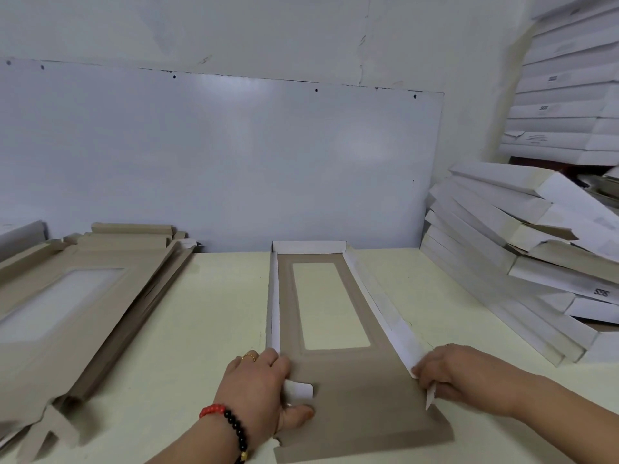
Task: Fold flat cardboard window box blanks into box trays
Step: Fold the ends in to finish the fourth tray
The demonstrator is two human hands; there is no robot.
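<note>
Window box blank point(348, 329) feels light, stiff, creasing only along scores. My left hand point(258, 390) pinches the near corner tab point(299, 391); my right hand point(459, 373) grips the right side flap point(388, 316).

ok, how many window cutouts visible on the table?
2. One in the blank between the left hand and right hand; one atop the flat stack at left. Lower sheets' windows are hidden.

Grey-brown box blank point(351, 390) with white flaps; seemingly cream table point(207, 313).
</note>
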